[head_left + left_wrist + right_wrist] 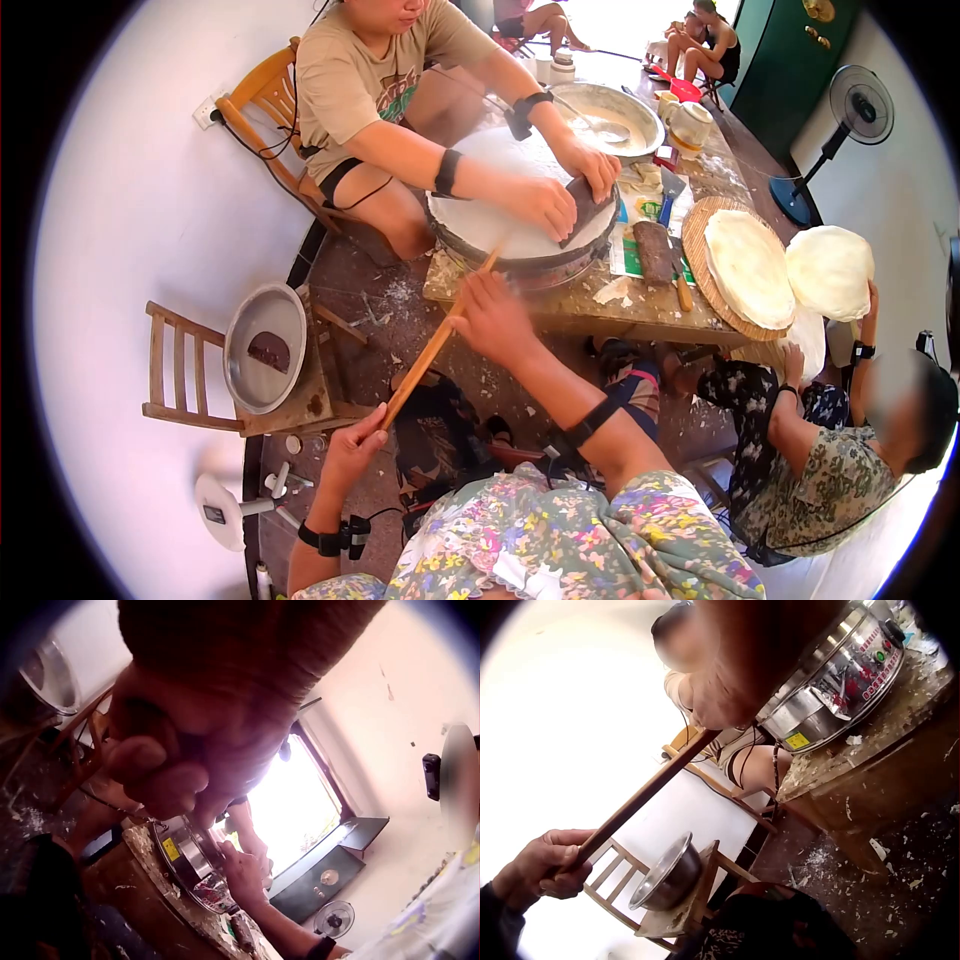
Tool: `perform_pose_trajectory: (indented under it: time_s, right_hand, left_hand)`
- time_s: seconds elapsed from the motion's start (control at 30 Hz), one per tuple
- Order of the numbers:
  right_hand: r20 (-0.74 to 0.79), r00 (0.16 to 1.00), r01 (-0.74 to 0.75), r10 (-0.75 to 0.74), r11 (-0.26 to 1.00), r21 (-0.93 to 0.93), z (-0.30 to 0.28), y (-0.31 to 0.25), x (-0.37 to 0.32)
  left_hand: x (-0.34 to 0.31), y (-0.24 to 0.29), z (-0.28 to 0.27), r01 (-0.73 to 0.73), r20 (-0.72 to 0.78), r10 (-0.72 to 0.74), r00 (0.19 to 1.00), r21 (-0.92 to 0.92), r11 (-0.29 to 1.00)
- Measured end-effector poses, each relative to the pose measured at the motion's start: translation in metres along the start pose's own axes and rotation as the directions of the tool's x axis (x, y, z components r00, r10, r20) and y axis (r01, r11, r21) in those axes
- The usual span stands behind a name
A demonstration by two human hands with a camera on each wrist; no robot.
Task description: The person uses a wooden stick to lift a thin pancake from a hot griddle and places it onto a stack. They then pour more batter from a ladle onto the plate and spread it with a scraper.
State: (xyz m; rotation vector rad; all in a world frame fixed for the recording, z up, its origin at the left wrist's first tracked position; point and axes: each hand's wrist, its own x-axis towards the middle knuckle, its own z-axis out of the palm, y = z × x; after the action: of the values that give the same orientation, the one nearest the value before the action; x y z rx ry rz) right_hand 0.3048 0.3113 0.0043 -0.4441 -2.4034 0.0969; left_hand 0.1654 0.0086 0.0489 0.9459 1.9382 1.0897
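My left hand (353, 450) grips the lower end of a long flat wooden stick (425, 362). Toward its upper end, my right hand (497, 320), slightly blurred, has its fingers around the stick, right by the griddle's near rim. The stick's tip overlaps the edge of a white batter sheet (470, 215) on the round electric griddle (832, 690). Across from me, a person in a tan shirt (345, 85) holds a dark flat scraper (590, 212) with both hands on that sheet. In the left wrist view, my left fingers (161, 780) are curled in close-up.
A batter basin (640, 110) with a ladle stands behind the griddle. To the right lie a brown block (654, 252), a blue-handled scraper (668, 200) and a woven tray (705, 222) of thin round sheets. Another person handles a sheet (830, 270). A metal basin (238, 350) sits on a chair.
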Motion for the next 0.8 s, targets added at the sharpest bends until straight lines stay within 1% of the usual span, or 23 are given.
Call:
perform_pose_trajectory:
  time_s: [0.07, 0.13, 0.27, 0.33, 0.37, 0.4, 0.43, 0.5, 0.53, 0.63, 0.73, 0.8]
  right_hand:
    - [-0.012, 1.000, -0.006, 0.005, 1.000, -0.013, -0.007, -0.002, -0.011]
    - [-0.039, 0.999, -0.008, 0.007, 1.000, -0.017, -0.012, 0.000, -0.022]
    - [0.007, 1.000, -0.019, 0.019, 1.000, -0.005, -0.027, -0.002, -0.036]
    - [0.048, 0.998, -0.036, 0.036, 0.999, -0.016, -0.045, -0.007, -0.043]
    - [0.020, 0.999, -0.041, 0.041, 0.999, -0.035, -0.051, -0.008, -0.046]
    - [-0.009, 0.999, -0.046, 0.045, 0.998, -0.053, -0.055, -0.008, -0.047]
    - [-0.040, 0.998, -0.051, 0.048, 0.996, -0.070, -0.059, -0.007, -0.047]
    - [-0.047, 0.993, -0.112, 0.108, 0.990, -0.091, -0.068, -0.007, -0.046]
    - [-0.051, 0.989, -0.142, 0.137, 0.985, -0.102, -0.071, -0.006, -0.045]
    - [-0.077, 0.982, -0.171, 0.171, 0.985, 0.009, -0.073, -0.001, -0.043]
    - [-0.039, 0.982, -0.185, 0.185, 0.983, 0.016, -0.078, 0.006, -0.040]
    - [-0.012, 0.975, -0.223, 0.223, 0.974, 0.046, -0.086, 0.009, -0.040]
  left_hand:
    - [-0.006, -0.004, 0.012, -0.116, -0.029, 0.119, 0.993, 0.076, 0.990]
    - [-0.016, 0.007, 0.023, -0.079, -0.048, 0.085, 0.995, 0.101, 0.992]
    - [-0.035, 0.013, 0.032, -0.071, -0.063, 0.084, 0.994, 0.177, 0.982]
    - [-0.040, 0.011, 0.036, -0.096, -0.053, 0.105, 0.993, 0.146, 0.985]
    - [-0.042, 0.009, 0.038, -0.105, -0.049, 0.112, 0.993, 0.132, 0.986]
    - [-0.040, 0.007, 0.043, -0.145, -0.053, 0.149, 0.987, 0.074, 0.987]
    - [-0.037, 0.007, 0.046, -0.143, -0.052, 0.145, 0.988, 0.037, 0.989]
    - [-0.029, 0.014, 0.057, -0.136, -0.049, 0.134, 0.990, -0.038, 0.990]
    - [-0.024, 0.018, 0.062, -0.133, -0.042, 0.131, 0.991, -0.042, 0.990]
    - [-0.006, 0.033, 0.076, -0.119, -0.018, 0.118, 0.993, -0.066, 0.991]
    - [0.012, 0.048, 0.089, -0.092, 0.020, 0.095, 0.995, -0.113, 0.989]
    - [0.023, 0.056, 0.096, -0.087, 0.048, 0.094, 0.994, -0.128, 0.988]
